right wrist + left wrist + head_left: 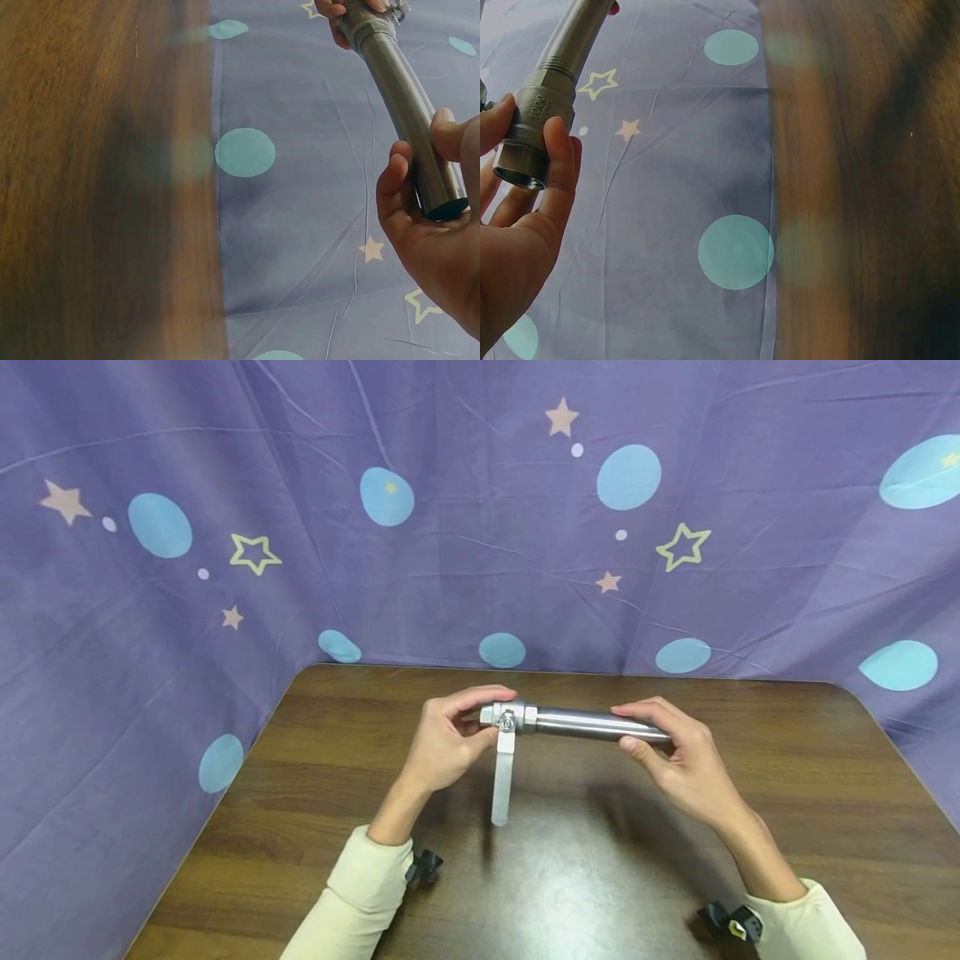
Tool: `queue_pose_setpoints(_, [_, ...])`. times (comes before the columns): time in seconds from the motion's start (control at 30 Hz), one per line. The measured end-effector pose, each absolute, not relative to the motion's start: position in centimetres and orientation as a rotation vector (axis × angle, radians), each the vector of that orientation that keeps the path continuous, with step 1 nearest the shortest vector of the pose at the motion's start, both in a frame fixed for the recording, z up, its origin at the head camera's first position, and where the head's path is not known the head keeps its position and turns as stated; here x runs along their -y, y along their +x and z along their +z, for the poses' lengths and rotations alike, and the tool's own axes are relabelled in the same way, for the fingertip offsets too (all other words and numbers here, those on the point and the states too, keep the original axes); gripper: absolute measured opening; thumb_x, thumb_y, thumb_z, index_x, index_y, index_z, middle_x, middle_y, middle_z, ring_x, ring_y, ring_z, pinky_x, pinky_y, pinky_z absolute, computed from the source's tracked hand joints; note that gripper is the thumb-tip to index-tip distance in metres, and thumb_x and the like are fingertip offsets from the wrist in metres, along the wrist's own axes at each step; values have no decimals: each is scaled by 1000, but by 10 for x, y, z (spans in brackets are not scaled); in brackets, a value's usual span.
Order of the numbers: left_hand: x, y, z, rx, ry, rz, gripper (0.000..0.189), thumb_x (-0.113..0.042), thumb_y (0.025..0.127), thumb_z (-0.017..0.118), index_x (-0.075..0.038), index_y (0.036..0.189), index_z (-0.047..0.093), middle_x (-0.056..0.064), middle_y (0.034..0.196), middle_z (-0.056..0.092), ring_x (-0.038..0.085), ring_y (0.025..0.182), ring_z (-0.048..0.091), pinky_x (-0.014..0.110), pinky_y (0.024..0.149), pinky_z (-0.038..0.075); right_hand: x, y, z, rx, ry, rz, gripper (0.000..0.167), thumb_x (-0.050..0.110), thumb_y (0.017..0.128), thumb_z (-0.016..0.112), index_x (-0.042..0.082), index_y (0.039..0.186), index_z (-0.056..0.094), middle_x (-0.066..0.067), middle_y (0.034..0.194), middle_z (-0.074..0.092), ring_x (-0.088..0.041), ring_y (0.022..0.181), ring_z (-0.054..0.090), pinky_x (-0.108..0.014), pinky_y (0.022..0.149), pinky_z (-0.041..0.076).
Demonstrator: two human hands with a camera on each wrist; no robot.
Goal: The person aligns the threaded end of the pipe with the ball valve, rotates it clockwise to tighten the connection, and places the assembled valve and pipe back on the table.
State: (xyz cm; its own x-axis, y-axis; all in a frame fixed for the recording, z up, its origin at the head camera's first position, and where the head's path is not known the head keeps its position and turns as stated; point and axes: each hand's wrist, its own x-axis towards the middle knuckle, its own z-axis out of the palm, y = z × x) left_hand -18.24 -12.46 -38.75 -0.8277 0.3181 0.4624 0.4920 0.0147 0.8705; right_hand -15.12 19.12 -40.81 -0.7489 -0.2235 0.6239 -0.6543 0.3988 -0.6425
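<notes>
A metal ball valve [513, 715] with a long lever handle [502, 785] is joined to a straight steel pipe [573, 722]. Both hands hold the assembly level above the table. My left hand [444, 745] grips the valve body between thumb and fingers, and the lever points down toward me. In the left wrist view the open threaded end of the valve [521, 166] faces the palm. Near the pipe's far end, my right hand [686, 758] pinches the steel tube [409, 112] between thumb and fingers. The tube's end looks dark in the right wrist view.
A brown wood-grain table [315, 777] lies beneath the hands, its surface glossy. Purple cloth [465, 543] printed with stars and blue dots hangs behind it and along the sides. Black wrist mounts [425, 866] sit at both sleeves.
</notes>
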Motion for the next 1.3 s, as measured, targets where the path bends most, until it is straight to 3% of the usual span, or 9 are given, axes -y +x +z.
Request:
queue_pose_setpoints(0.2, [124, -183, -388, 2140, -853, -1934, 45, 21, 81, 68, 10, 124, 73, 29, 129, 73, 5, 107, 72, 29, 91, 67, -191, -151, -409, 2210, 759, 1340, 48, -19, 82, 79, 3, 124, 75, -6, 114, 76, 2, 104, 67, -8, 87, 53])
queue_pose_setpoints(0.5, [123, -181, -388, 2137, -847, -1952, 45, 22, 82, 67, 11, 124, 73, 29, 130, 73, 5, 109, 72, 26, 94, 66, -191, -150, -408, 2224, 727, 1451, 54, -14, 73, 90, 5, 122, 76, -3, 116, 76, -4, 105, 70, -12, 89, 58])
queue_pose_setpoints(1.3, [121, -181, -390, 2125, -879, -1952, 42, 18, 82, 68, 11, 124, 73, 28, 129, 74, 4, 111, 71, 26, 95, 65, -191, -149, -406, 2205, 721, 1425, 52, -13, 70, 93, 9, 116, 80, -5, 110, 79, -6, 102, 72, -13, 86, 58])
